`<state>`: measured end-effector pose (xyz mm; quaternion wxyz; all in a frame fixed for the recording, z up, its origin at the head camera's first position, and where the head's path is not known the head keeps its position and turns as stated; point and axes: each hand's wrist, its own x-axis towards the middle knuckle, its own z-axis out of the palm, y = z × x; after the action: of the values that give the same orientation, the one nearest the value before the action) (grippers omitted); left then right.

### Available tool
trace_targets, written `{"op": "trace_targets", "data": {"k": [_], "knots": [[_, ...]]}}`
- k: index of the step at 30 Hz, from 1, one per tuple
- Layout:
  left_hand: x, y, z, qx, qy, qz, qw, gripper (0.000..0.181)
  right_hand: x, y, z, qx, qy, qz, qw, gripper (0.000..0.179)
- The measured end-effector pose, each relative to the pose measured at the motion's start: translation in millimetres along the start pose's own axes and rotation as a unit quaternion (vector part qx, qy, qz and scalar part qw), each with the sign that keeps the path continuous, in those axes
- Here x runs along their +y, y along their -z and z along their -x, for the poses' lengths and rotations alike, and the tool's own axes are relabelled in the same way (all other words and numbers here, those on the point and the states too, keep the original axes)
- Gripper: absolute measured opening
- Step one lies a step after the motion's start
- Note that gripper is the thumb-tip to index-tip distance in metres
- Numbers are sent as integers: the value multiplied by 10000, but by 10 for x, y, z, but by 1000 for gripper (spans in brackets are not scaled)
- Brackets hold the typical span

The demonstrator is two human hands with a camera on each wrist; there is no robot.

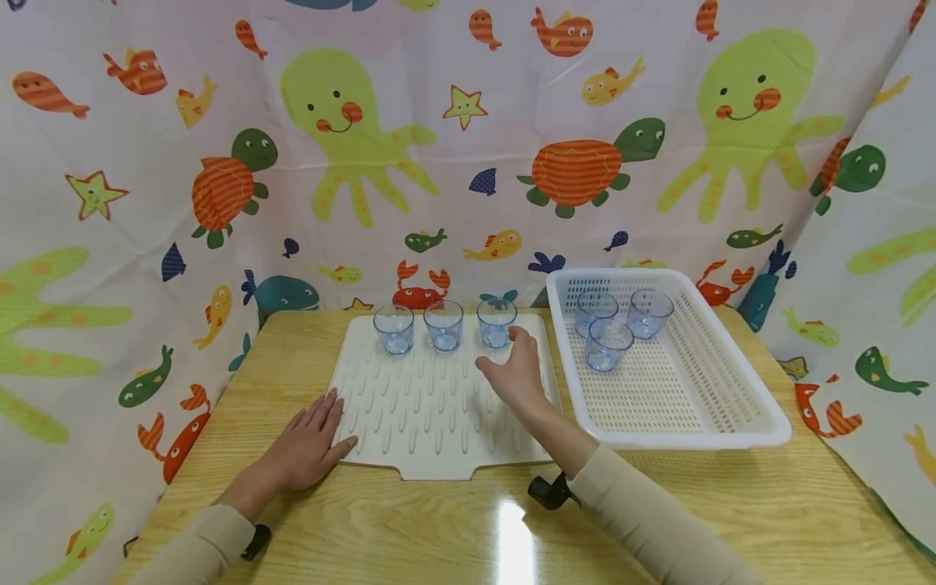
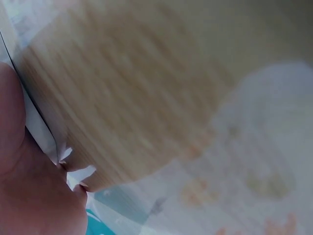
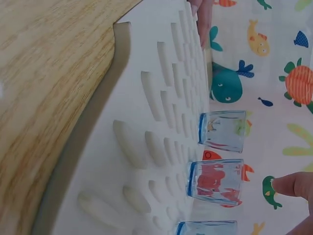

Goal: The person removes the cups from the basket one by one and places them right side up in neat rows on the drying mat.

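Note:
Three clear bluish glasses stand in a row along the far edge of a cream ridged draining board: a left glass (image 1: 394,331), a middle glass (image 1: 444,327) and a right glass (image 1: 496,325). My right hand (image 1: 517,372) is just in front of the right glass, thumb and fingers spread apart, fingertips by its side. In the right wrist view the thumb (image 3: 293,188) stands apart from the glasses. My left hand (image 1: 310,443) lies with extended fingers on the left edge of the draining board (image 1: 439,465). The left wrist view is blurred and shows part of that hand (image 2: 39,196).
To the right, a white plastic basket (image 1: 731,390) with slotted walls holds three more glasses (image 1: 608,345) at its far left. Board and basket sit on a wooden table (image 1: 409,528). A curtain (image 1: 468,187) printed with sea animals hangs behind and along both sides.

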<state>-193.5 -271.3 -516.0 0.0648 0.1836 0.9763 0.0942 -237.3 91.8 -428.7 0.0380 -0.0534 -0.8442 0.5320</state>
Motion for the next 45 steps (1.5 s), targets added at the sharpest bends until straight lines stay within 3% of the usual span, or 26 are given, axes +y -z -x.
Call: {"op": "trace_targets", "data": {"k": [8, 16, 22, 26, 34, 45], "knots": [[11, -2, -3, 58, 0, 19, 10000, 87, -20, 144, 104, -575, 534, 303, 9965, 77], [48, 47, 20, 47, 3, 2, 10000, 85, -35, 355, 203, -805, 1045, 646, 9892, 75], [162, 179, 77, 117, -37, 135, 9998, 83, -49, 548, 209, -1039, 1298, 701, 9836, 64], [127, 130, 60, 88, -14, 54, 9999, 84, -20, 680, 205, -1027, 1492, 773, 9804, 55], [55, 20, -2, 100, -6, 4, 9999, 87, -29, 969, 219, -989, 1540, 811, 9798, 51], [46, 6, -11, 59, -2, -6, 10000, 85, -64, 1331, 256, -1035, 1467, 1007, 9786, 57]]}}
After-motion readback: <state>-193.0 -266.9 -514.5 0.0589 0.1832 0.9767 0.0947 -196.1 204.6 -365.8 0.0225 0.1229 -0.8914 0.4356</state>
